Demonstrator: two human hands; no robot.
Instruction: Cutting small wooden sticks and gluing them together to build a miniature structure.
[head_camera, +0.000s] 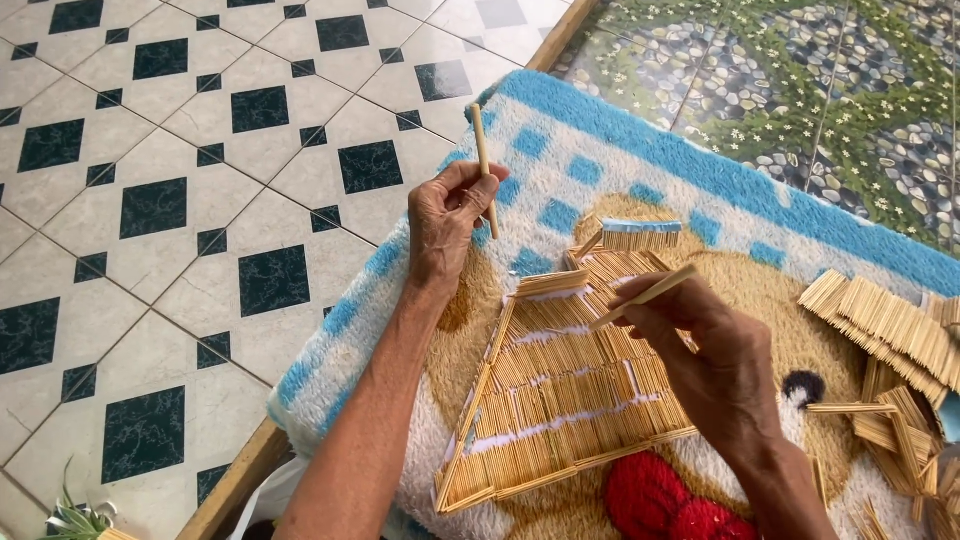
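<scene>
Your left hand (447, 225) pinches a stick (484, 168) near-upright at frame centre-top, its long axis tilted slightly left. Your right hand (715, 365) grips a second stick (648, 294) pointing up-right over the stick panel (560, 395). The panel lies on the rug (640, 170); tiled floor (180, 200) lies open at left.

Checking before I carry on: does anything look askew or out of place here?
Nothing looks damaged. The triangular panel of glued bamboo sticks lies flat on the blue-edged fluffy rug; loose stick panels lie heaped unevenly at the right.
</scene>
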